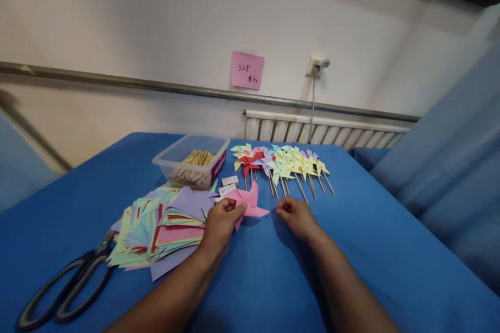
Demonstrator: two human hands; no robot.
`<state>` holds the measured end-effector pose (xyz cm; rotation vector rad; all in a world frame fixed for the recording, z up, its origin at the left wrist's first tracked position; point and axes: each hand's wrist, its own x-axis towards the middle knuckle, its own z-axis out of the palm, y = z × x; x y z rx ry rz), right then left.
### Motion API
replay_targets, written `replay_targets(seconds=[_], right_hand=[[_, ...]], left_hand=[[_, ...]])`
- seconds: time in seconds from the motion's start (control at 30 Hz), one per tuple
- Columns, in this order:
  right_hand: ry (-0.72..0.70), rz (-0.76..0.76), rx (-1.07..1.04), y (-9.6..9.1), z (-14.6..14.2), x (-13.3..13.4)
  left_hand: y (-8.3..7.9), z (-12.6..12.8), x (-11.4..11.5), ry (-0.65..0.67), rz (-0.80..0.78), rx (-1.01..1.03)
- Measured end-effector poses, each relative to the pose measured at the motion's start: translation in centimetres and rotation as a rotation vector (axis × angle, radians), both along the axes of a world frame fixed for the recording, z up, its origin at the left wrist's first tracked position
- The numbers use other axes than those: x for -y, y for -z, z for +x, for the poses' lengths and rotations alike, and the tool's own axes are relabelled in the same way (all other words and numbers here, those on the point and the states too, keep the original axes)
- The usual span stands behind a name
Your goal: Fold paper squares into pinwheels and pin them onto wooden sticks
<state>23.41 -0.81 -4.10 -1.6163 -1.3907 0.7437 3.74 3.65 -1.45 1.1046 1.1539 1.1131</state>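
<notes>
Head view: left hand pinches pink pinwheel at table centre, probably keeping folds together; right hand curled closed just beside it, contents unclear; paper stack near left.

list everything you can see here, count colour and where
pink pinwheel: one, pink, pinched in the left hand
finished pinwheels: row, too overlapped to count, yellow, red, purple, light blue, far middle of table
plastic tub: one, clear, behind the paper
wooden sticks: many, tan, inside tub
paper squares: loose pile, mixed colours, left of hands
scissors: one, black, near left, tip under pile
small boxes: two, white, beside tub
sticky note: one, pink, wall
radiator: one, white, behind table
table: one, blue cloth
left hand: holds pink pinwheel
right hand: fingers curled, on cloth
</notes>
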Motion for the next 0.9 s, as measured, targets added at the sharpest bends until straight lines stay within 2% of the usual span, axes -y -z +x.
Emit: replay_targets(seconds=[0.17,0.4,0.9], right_hand=[[-0.062,-0.059,0.184,-0.3,-1.4,0.5],[-0.020,-0.100,0.399,-0.7,-2.9,-0.2],[-0.045,-0.166,0.511,-1.8,-3.4,0.3]], left_hand=[[0.2,-0.1,0.0,-0.030,0.026,0.071],[0.3,-0.1,0.1,-0.008,0.008,0.029],[0.2,-0.1,-0.1,0.018,0.007,-0.029]])
